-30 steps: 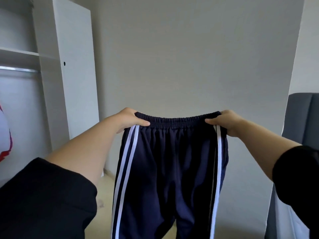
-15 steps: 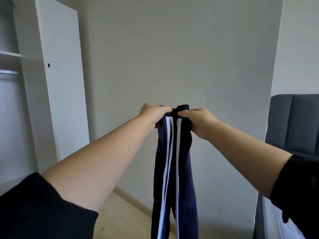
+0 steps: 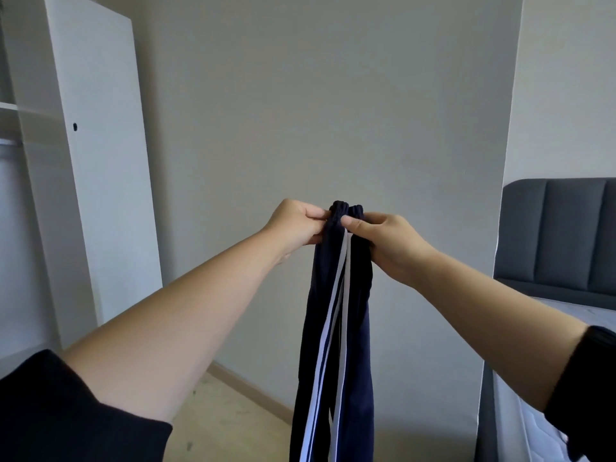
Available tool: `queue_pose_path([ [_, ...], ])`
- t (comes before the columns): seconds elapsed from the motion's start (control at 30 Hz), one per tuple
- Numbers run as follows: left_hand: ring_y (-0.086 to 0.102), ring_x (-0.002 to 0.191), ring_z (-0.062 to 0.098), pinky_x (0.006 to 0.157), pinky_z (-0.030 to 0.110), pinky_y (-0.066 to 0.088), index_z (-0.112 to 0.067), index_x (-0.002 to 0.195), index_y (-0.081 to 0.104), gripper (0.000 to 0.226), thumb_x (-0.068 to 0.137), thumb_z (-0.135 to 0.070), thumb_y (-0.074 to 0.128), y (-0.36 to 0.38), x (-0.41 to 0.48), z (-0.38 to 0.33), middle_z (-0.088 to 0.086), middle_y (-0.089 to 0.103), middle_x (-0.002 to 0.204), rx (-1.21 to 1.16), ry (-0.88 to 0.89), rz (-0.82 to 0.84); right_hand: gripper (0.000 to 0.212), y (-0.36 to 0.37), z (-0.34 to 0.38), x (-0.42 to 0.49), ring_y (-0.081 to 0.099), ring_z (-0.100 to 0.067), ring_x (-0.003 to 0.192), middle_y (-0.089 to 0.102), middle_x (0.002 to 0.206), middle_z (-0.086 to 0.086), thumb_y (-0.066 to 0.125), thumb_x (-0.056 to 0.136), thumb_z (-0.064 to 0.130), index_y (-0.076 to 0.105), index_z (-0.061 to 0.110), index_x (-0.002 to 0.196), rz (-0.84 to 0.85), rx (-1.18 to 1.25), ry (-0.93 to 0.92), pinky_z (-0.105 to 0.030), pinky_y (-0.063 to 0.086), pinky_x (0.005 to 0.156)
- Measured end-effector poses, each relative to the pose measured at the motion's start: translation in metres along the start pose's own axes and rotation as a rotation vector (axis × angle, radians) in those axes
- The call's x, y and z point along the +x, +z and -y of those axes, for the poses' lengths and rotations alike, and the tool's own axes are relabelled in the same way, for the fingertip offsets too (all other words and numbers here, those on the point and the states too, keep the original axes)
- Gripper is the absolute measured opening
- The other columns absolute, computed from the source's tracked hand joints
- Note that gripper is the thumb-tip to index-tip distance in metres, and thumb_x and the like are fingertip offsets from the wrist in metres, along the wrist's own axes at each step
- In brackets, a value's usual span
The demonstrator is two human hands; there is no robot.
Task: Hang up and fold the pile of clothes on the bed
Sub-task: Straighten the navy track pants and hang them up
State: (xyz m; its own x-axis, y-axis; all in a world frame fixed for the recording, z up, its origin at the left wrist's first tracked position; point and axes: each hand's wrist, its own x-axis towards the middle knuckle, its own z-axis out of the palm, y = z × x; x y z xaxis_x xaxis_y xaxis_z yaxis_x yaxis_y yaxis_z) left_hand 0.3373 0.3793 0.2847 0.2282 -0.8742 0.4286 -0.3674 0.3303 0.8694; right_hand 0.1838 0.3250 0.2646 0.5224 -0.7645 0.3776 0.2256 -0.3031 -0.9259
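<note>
Far left: white wardrobe (image 3: 96, 168), door open, a shelf edge and a bit of rail showing inside. Pale floor (image 3: 213, 425) below.

Left arm reaches forward out of a black sleeve (image 3: 66, 411). Left hand (image 3: 295, 225) pinches the waistband of the navy track pants (image 3: 356, 345), thumb on top, fingers curled under the cloth.

Pants are held up in mid-air before the grey wall (image 3: 300, 95), folded lengthwise with the waistband ends together. White side stripes face the camera. Legs hang straight down, out of view at the bottom.

Right hand (image 3: 386, 241) is clamped on the other side of the waistband, thumb pressed to the front, just beside the left hand.

Far right: bed (image 3: 583, 311), grey padded headboard (image 3: 560, 228).
</note>
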Motion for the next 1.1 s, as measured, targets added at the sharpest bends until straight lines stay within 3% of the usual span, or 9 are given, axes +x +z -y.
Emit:
queue_pose_path([
  [0.1, 0.060, 0.070, 0.007, 0.052, 0.009, 0.044, -0.017, 0.102, 0.074, 0.021, 0.083, -0.008, 0.069, 0.005, 0.005, 0.003, -0.003, 0.069, 0.083, 0.193, 0.087, -0.072, 0.041, -0.002, -0.002, -0.003, 0.068, -0.027, 0.101, 0.069, 0.110, -0.016, 0.074, 0.078, 0.011, 0.061, 0.000, 0.116, 0.014, 0.000, -0.030, -0.038, 0.052, 0.091],
  [0.2, 0.058, 0.081, -0.001, 0.071, 0.009, 0.042, -0.031, 0.092, 0.074, 0.017, 0.084, -0.017, 0.071, 0.008, 0.008, 0.007, -0.020, 0.064, 0.081, 0.261, 0.161, -0.056, 0.041, -0.007, -0.006, -0.003, 0.069, -0.028, 0.098, 0.069, 0.109, -0.017, 0.075, 0.077, 0.002, 0.061, 0.000, 0.115, -0.048, -0.012, -0.038, -0.040, 0.053, 0.090],
  [0.33, 0.053, 0.098, 0.003, 0.080, 0.004, 0.037, -0.033, 0.106, 0.069, 0.035, 0.093, -0.004, 0.055, 0.003, 0.013, 0.017, -0.009, 0.059, 0.106, 0.327, 0.187, 0.028, 0.024, -0.015, -0.012, 0.001, 0.070, -0.029, 0.087, 0.070, 0.098, -0.018, 0.055, 0.082, -0.011, 0.066, 0.004, 0.098, -0.187, -0.017, -0.022, -0.039, 0.057, 0.083],
  [0.5, 0.040, 0.131, 0.013, 0.112, 0.038, 0.026, -0.023, 0.137, 0.045, 0.057, 0.087, -0.043, 0.063, -0.013, 0.018, 0.045, -0.002, 0.046, 0.141, -0.085, -0.190, 0.002, 0.026, -0.014, -0.012, 0.013, 0.066, -0.026, 0.074, 0.065, 0.088, -0.017, 0.037, 0.089, -0.010, 0.062, -0.002, 0.092, -0.130, 0.192, 0.045, -0.033, 0.057, 0.071],
  [0.63, 0.062, 0.112, 0.019, 0.097, 0.036, 0.047, -0.018, 0.122, 0.062, 0.065, 0.071, -0.058, 0.062, -0.021, 0.015, 0.066, 0.003, 0.065, 0.124, -0.427, -0.351, 0.303, 0.036, -0.014, -0.007, 0.024, 0.063, -0.030, 0.091, 0.063, 0.103, -0.021, 0.031, 0.090, -0.006, 0.058, -0.005, 0.114, 0.057, 0.217, 0.085, -0.035, 0.055, 0.080],
  [0.73, 0.069, 0.097, 0.023, 0.080, 0.035, 0.056, -0.011, 0.113, 0.067, 0.049, 0.074, -0.039, 0.074, -0.019, 0.023, 0.063, 0.009, 0.071, 0.110, -0.421, -0.293, 0.119, 0.035, -0.019, -0.006, 0.035, 0.065, -0.028, 0.087, 0.065, 0.103, -0.019, 0.032, 0.092, -0.006, 0.062, -0.002, 0.110, -0.071, 0.127, 0.120, -0.036, 0.056, 0.079],
  [0.83, 0.072, 0.088, 0.024, 0.084, 0.040, 0.057, -0.009, 0.106, 0.069, 0.036, 0.077, -0.029, 0.077, -0.011, 0.036, 0.054, 0.008, 0.074, 0.095, -0.323, -0.262, -0.128, 0.026, -0.024, -0.009, 0.044, 0.066, -0.017, 0.060, 0.065, 0.082, -0.009, 0.042, 0.096, 0.011, 0.066, 0.010, 0.087, -0.159, 0.106, 0.170, -0.028, 0.055, 0.056],
  [0.93, 0.072, 0.082, 0.023, 0.082, 0.040, 0.058, -0.010, 0.096, 0.070, 0.033, 0.071, -0.030, 0.079, -0.005, 0.048, 0.039, 0.008, 0.074, 0.091, -0.180, -0.227, -0.273, 0.044, -0.026, -0.003, 0.047, 0.072, -0.017, 0.084, 0.073, 0.095, -0.005, 0.046, 0.095, 0.047, 0.068, 0.010, 0.105, 0.044, 0.172, 0.201, -0.027, 0.056, 0.062],
  [1.1, 0.072, 0.077, 0.017, 0.074, 0.032, 0.059, -0.015, 0.093, 0.068, 0.026, 0.074, -0.028, 0.081, -0.019, 0.079, -0.019, 0.002, 0.074, 0.088, -0.081, -0.030, -0.215, 0.015, -0.029, 0.039, 0.076, 0.071, -0.019, 0.077, 0.071, 0.091, -0.010, 0.068, 0.088, 0.015, 0.067, 0.003, 0.097, -0.240, 0.035, -0.054, -0.031, 0.057, 0.073],
])
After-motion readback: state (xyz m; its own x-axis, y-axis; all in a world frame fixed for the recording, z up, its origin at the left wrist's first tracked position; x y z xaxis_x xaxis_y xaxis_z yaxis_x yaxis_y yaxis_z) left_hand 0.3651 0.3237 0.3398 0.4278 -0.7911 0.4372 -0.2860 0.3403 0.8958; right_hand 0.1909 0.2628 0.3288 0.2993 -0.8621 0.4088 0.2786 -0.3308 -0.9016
